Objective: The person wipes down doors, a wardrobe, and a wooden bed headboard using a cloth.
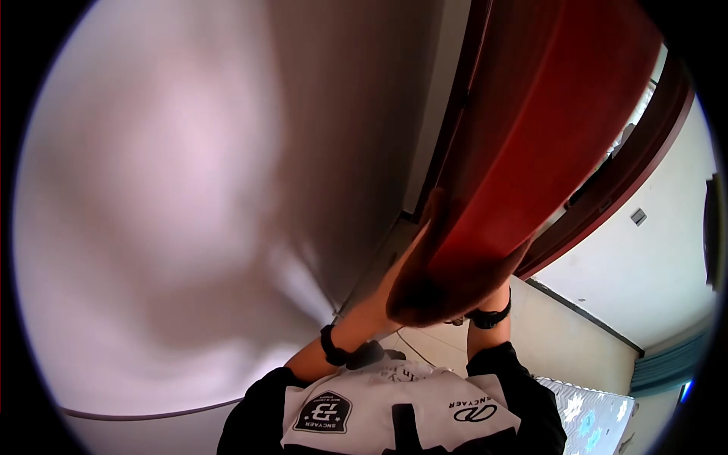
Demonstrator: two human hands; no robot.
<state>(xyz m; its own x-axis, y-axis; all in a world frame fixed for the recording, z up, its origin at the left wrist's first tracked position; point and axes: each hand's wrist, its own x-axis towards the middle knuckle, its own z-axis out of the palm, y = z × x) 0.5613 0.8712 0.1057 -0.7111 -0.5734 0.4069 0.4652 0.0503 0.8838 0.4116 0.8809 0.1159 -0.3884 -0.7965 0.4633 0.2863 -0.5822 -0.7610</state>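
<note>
A large dark red door, glossy like painted wood, rises close in front of me, with its near edge towards my chest. My left hand reaches up along the left side of the door and lies against it; only a strip of the hand shows, and its grip is hidden. On the other side, my right hand is mostly behind the door's right edge, its fingers out of sight. Black bands circle both wrists, the left band and the right band.
A pale wall surface fills the left, very near and blurred. Behind the door curves a dark red frame. To the right are a white wall with a switch plate, a blue curtain and a patterned bedspread. Light floor tiles show below.
</note>
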